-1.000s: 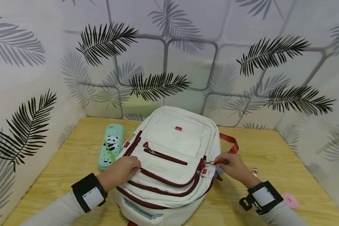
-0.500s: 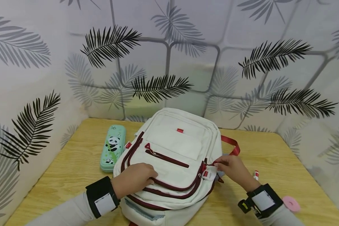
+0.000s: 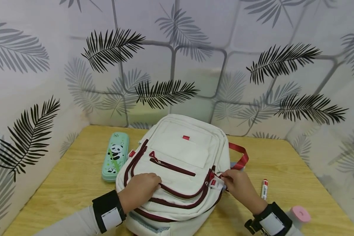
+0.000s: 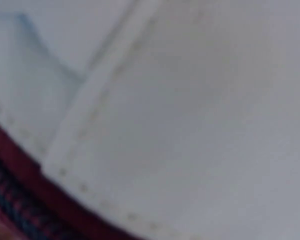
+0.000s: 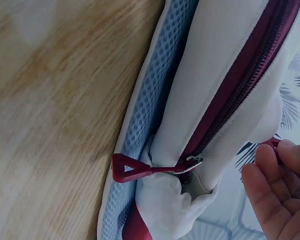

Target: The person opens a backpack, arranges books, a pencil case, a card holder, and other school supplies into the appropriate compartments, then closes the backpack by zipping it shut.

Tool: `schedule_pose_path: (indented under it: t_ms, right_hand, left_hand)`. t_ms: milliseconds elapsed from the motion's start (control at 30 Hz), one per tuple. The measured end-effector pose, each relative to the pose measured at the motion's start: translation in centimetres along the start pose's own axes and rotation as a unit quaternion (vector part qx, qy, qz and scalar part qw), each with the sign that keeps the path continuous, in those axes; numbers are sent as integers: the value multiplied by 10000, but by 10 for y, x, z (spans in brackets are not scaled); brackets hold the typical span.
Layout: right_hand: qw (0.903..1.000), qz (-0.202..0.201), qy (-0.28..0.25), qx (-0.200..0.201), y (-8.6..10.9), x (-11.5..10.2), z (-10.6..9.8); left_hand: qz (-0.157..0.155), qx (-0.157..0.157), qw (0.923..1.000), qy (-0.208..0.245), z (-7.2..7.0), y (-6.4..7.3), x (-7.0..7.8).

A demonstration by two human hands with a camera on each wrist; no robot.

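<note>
A white backpack (image 3: 180, 154) with dark red zippers lies front side up on the wooden table. At its right side, my right hand (image 3: 242, 188) pinches a red zipper pull (image 5: 273, 143) between thumb and index finger. Lower on the front, my left hand (image 3: 141, 190) grips the fabric beside the curved front-pocket zipper (image 3: 181, 195). Its fingertips are partly hidden in the head view, and the left wrist view is filled by blurred white fabric. Another red zipper pull (image 5: 130, 168) hangs down the bag's side in the right wrist view.
A green panda pencil case (image 3: 115, 157) lies left of the backpack. To the right are a red-capped white marker (image 3: 264, 189) and a round pink-topped item (image 3: 301, 214), partly behind the right wrist. A red strap loop (image 3: 239, 155) sticks out at the bag's right.
My left hand has moved rightward along the front-pocket zipper. The right hand still pinches the pull and has shifted slightly down and left. The marker and pink-topped item show more.
</note>
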State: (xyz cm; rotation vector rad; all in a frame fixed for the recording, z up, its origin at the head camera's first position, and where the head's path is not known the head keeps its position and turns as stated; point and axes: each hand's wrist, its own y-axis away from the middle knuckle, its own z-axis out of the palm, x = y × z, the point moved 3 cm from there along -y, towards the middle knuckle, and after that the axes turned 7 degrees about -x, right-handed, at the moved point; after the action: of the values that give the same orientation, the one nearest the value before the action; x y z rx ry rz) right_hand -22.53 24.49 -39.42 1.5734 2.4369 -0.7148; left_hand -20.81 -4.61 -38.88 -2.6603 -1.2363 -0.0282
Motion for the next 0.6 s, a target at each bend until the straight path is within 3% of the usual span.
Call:
schedule_pose_path:
  t_ms: [167,267,467,600]
  right_hand:
    - [9998,-98,-144,53,3,0,0]
    - [9995,-37,-316,3,3,2,-1]
    - [9919,521,-1096,-362,2,11,-2]
    - [9879,683,-1311,-467,2,14,-2]
  left_hand:
    - [-167,14,9998,89,1,0,0]
    - [-205,-130,9994,253,0,0,-1]
    - [-213,-977,9917,809,-13,-5,3]
    - [-38,-1538,9869,490,-21,-15,19]
